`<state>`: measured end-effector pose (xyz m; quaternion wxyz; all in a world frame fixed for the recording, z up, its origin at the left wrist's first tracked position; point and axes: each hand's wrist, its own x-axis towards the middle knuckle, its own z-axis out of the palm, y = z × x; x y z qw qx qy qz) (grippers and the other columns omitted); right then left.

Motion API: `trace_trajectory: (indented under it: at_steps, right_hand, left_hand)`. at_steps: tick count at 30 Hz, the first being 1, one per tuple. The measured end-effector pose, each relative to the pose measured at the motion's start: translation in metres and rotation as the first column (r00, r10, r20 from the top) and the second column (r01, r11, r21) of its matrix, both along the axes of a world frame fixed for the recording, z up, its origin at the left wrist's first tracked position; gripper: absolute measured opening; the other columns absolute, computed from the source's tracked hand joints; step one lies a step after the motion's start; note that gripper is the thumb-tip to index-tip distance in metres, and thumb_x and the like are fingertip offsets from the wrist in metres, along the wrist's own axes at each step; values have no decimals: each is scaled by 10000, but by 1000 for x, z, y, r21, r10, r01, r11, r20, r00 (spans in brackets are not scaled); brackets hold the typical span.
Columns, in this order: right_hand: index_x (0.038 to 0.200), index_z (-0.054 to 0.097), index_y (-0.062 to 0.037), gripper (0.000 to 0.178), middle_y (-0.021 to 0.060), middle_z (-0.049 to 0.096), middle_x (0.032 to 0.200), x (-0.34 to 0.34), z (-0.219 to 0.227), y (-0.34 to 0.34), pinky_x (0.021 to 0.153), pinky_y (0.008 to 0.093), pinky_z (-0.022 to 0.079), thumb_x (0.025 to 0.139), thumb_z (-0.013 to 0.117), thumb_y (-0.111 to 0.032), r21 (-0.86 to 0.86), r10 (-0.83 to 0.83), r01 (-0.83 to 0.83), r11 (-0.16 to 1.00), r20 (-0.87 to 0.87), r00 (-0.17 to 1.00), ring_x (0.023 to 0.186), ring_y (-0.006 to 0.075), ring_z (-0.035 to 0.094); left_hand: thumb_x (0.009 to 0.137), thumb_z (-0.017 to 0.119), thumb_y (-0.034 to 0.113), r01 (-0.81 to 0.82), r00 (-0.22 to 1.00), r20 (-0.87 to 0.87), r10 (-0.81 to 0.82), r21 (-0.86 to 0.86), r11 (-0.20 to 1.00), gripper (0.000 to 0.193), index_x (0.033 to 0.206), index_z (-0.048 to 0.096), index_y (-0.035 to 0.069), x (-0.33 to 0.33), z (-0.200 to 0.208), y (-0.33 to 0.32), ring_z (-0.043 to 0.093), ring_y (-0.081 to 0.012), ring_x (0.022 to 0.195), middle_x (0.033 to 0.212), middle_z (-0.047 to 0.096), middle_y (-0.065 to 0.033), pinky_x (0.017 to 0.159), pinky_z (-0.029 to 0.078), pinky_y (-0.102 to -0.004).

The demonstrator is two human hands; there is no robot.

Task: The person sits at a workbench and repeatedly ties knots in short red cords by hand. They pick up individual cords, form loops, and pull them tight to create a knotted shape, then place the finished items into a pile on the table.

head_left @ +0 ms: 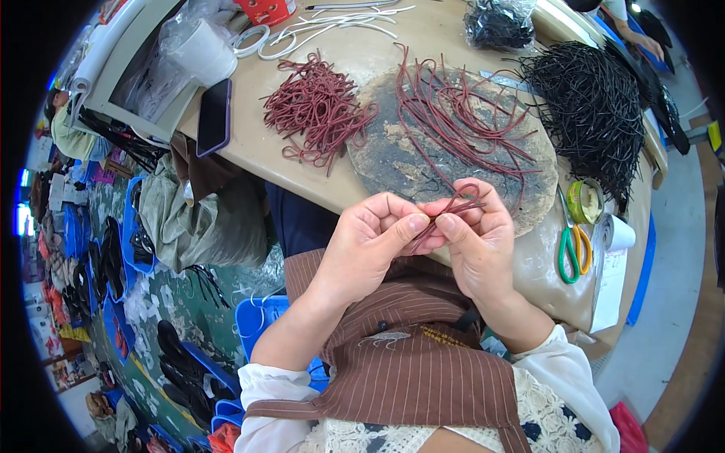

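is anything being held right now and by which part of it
Yes: dark red cord, pinched in the fingers of the left hand and the right hand, near the base of its loop.

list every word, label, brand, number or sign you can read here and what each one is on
Brown striped apron: yellow lettering, small and creased; I won't copy it out.
Green tape roll: printing on its side, too small to read.
Red container: pale marks, too unclear to read.
White paper: faint marks, too blurred to read.
So no text is quoted here.
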<state>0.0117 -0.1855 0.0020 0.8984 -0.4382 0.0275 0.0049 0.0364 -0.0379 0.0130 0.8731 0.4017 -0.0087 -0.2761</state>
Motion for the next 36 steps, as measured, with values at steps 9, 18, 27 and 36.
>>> trace_trajectory:
  at_steps: [9, 18, 27, 36]
  right_hand:
    - [1119, 444, -5, 331, 117, 587, 979, 27, -10, -16, 740, 276, 495, 809, 560, -12, -398, 68, -71, 915, -21, 997, 863, 167, 585]
    - [859, 496, -13, 217, 178, 509, 890, 112, -30, 0, 645, 420, 453, 779, 582, -195, -959, 99, 167, -229, 148, 984, 785, 353, 548]
    - [848, 493, -6, 124, 93, 565, 684, 65, 31, -48, 507, 297, 431, 814, 556, -107, -932, 400, -130, 337, 16, 916, 573, 183, 556]
    - [832, 568, -2, 143, 53, 595, 767, 22, 76, -75, 475, 202, 391, 827, 575, -145, -519, 825, -811, 270, -310, 473, 532, 73, 505]
  left_hand:
    - [833, 558, 70, -263, 939, 326, 112, 467, 844, 75, 831, 571, -3, 38, -7, 16, 611, -136, 650, 824, 626, -101, 603, 517, -262]
    - [770, 457, -56, -809, 347, 884, -314, 452, 376, 313, 1064, 555, -12, 86, -19, 17, 549, -295, 997, 1066, 564, -190, 878, 414, -339]
    - [726, 634, 70, -786, 186, 933, -307, 329, 523, 293, 1016, 623, 109, 62, -52, -11, 556, -217, 1020, 929, 633, -50, 927, 352, -382]
    - [702, 659, 81, -494, 199, 954, -226, 297, 817, 212, 914, 659, 92, 25, 17, 6, 611, -188, 666, 786, 636, -43, 596, 470, -279]
